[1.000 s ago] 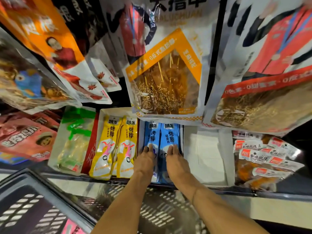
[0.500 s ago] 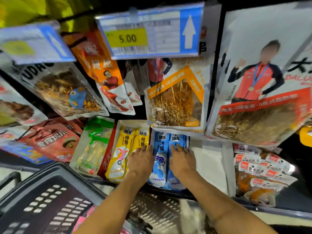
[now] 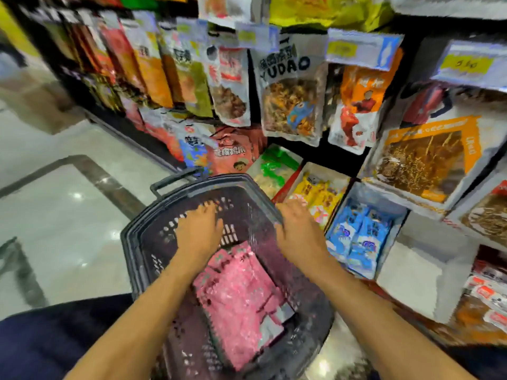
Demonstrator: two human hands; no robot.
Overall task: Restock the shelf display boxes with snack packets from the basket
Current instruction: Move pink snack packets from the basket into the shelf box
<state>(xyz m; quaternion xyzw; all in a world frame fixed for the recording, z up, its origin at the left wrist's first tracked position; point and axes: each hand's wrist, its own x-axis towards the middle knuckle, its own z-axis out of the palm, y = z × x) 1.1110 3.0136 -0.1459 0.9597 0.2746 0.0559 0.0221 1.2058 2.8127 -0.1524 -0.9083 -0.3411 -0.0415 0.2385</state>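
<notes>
We are holding both empty hands, left hand (image 3: 201, 231) and right hand (image 3: 297, 229), fingers loosely spread, over the dark perforated plastic basket (image 3: 153, 242) above the pink snack packets (image 3: 238, 292).

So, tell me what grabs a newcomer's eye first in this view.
The bright pink packets piled in the dark basket at centre, with the left hand and right hand reaching over them. Next, the blue packets in a shelf box to the right, and beside it an empty white box.
</notes>
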